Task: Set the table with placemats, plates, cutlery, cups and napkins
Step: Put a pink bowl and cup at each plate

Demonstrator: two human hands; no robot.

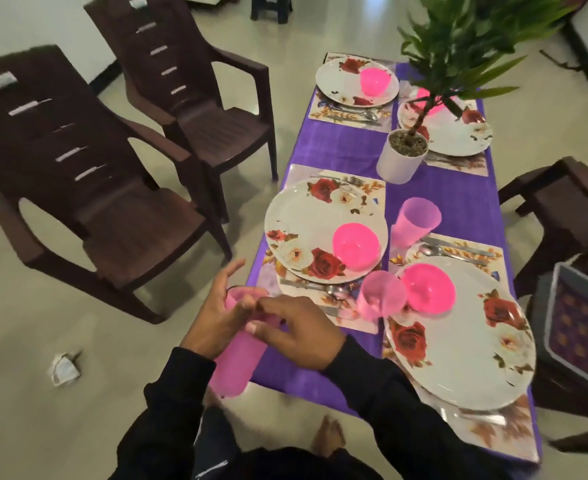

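Purple tablecloth (348, 147), rose-patterned white plates (306, 216), pink bowls (355, 244), translucent pink cups (382, 299), dark brown chairs (88, 202)

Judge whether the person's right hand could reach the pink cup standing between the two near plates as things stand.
Probably yes, once freed: the right hand is busy on the stack of pink cups, but the standing pink cup is close, with nothing between them.

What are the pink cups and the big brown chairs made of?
The tall translucent pink cups look like thin plastic with a frosted finish: light glows through their walls. The stack in the person's hands looks the same. The dark brown armchairs seem to be moulded plastic, semi-matt: seat, arms and slotted back look like one piece, though the picture is blurry.
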